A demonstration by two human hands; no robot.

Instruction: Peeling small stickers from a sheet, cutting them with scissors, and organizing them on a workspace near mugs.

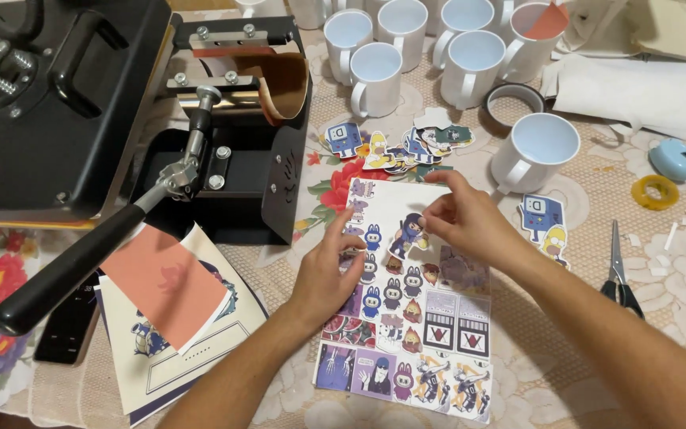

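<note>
Sticker sheet (406,318): lies flat at the centre of the worktop (565,349), printed with rows of small cartoon figures; its upper part is bare white.
Cut-out sticker (409,235): a dark-haired figure, lifted at the sheet's upper middle, at about 12 o'clock from the sheet's centre.
Right hand (470,226): comes in from 4 o'clock — fingers pinched on the cut-out sticker's top edge.
Left hand (331,270): comes in from 7 o'clock, resting on the sheet's left edge; fingers spread and released, tips pressing the sheet down just beside the sticker.
Loose stickers (402,147): a heap at 12 o'clock from the sheet, two more at 2 o'clock.
White mugs (406,48): grouped at 12 o'clock along the far edge — one mug (537,151) stands apart at 1 o'clock.
Mug press (224,135): black, at 10 o'clock, its lever handle reaching toward 8 o'clock.
Scissors (618,274): at 3 o'clock, lying closed.
Tape roll (654,191): yellow, at 2 o'clock.
</note>
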